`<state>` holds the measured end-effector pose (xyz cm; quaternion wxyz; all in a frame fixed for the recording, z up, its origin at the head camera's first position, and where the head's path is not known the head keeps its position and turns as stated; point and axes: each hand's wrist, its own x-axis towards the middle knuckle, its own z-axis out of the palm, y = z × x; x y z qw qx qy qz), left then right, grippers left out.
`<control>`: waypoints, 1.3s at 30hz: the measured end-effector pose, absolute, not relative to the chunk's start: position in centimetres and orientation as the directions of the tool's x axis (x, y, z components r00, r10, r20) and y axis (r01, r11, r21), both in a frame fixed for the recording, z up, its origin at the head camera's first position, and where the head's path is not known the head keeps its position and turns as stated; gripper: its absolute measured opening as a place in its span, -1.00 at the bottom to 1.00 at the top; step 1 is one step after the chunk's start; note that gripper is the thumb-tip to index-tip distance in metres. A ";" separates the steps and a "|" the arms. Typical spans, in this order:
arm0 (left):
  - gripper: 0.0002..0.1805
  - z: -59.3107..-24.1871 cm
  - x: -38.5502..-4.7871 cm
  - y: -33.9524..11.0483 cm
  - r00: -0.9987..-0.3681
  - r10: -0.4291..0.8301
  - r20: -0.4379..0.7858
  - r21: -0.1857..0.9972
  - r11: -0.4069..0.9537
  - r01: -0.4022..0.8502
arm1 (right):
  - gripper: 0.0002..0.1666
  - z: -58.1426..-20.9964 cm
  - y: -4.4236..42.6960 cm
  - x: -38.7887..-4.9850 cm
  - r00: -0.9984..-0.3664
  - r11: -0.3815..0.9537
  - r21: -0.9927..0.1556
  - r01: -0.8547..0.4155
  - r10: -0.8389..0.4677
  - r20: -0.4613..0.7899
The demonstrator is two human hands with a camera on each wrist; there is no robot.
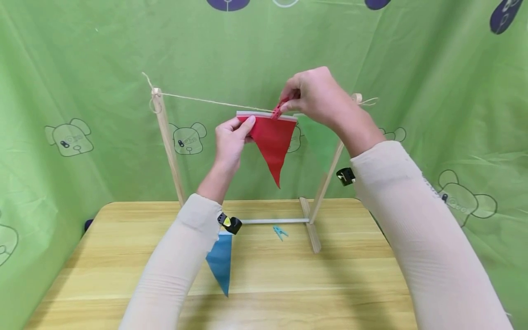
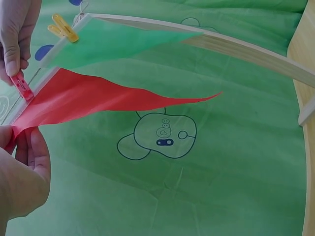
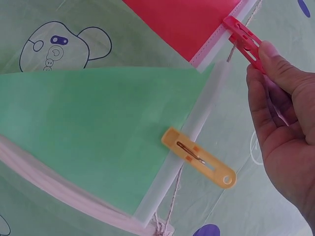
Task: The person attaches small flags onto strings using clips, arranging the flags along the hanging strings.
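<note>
A red triangular pennant point(image 1: 274, 140) with a white top band hangs point down along the string point(image 1: 214, 101). My left hand point(image 1: 232, 140) pinches its upper left corner between thumb and fingers. Above it my right hand point(image 1: 315, 94) pinches the tail of a red clothespin point(image 3: 246, 42), whose nose sits over the pennant's white band at the string. To the right hangs a green pennant point(image 3: 108, 118), fixed by a yellow clothespin point(image 3: 199, 157). On the table, a blue pennant point(image 1: 222, 263) lies partly behind my left sleeve, and a light blue clothespin point(image 1: 280, 232) lies farther right.
The string runs between two wooden posts, the left post point(image 1: 167, 137) and the right post point(image 1: 327, 188), which stand on the wooden table point(image 1: 288, 279). A white rod point(image 1: 274, 221) joins them low down. Behind hangs a green curtain point(image 1: 255, 55) with dog prints.
</note>
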<state>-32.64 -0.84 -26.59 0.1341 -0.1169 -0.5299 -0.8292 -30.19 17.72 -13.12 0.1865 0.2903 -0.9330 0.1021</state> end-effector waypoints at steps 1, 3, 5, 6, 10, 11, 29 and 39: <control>-0.74 -26.6 -32.6 -0.8 -0.937 -0.098 0.335 0.848 -0.402 0.345 | -0.85 -13.1 17.7 -30.2 -0.759 0.810 -0.077 -0.582 -0.507 0.408; -0.73 -26.6 -32.6 -0.8 -0.938 -0.096 0.334 0.851 -0.398 0.344 | -0.86 -13.1 17.6 -30.3 -0.756 0.809 -0.068 -0.584 -0.512 0.408; -0.73 -26.5 -32.6 -0.9 -0.938 -0.094 0.332 0.852 -0.396 0.342 | -0.86 -13.2 17.5 -30.4 -0.754 0.807 -0.066 -0.587 -0.515 0.408; -0.73 -26.5 -32.6 -0.9 -0.939 -0.094 0.330 0.853 -0.397 0.340 | -0.86 -13.2 17.5 -30.4 -0.753 0.806 -0.064 -0.589 -0.517 0.408; -0.73 -26.5 -32.5 -0.9 -0.941 -0.093 0.326 0.851 -0.404 0.335 | -0.86 -13.5 17.5 -30.5 -0.749 0.799 -0.068 -0.598 -0.526 0.403; -0.74 -26.5 -32.5 -0.9 -0.942 -0.094 0.323 0.851 -0.406 0.333 | -0.86 -13.5 17.5 -30.5 -0.748 0.797 -0.071 -0.600 -0.528 0.401; -0.73 -26.5 -32.6 -0.9 -0.941 -0.089 0.327 0.851 -0.405 0.334 | -0.79 -13.7 17.3 -30.7 -0.773 0.801 -0.093 -0.591 -0.530 0.350; -0.73 -26.4 -32.7 -1.0 -0.938 -0.075 0.338 0.854 -0.394 0.339 | -0.73 -13.8 17.2 -30.7 -0.782 0.805 -0.093 -0.586 -0.532 0.325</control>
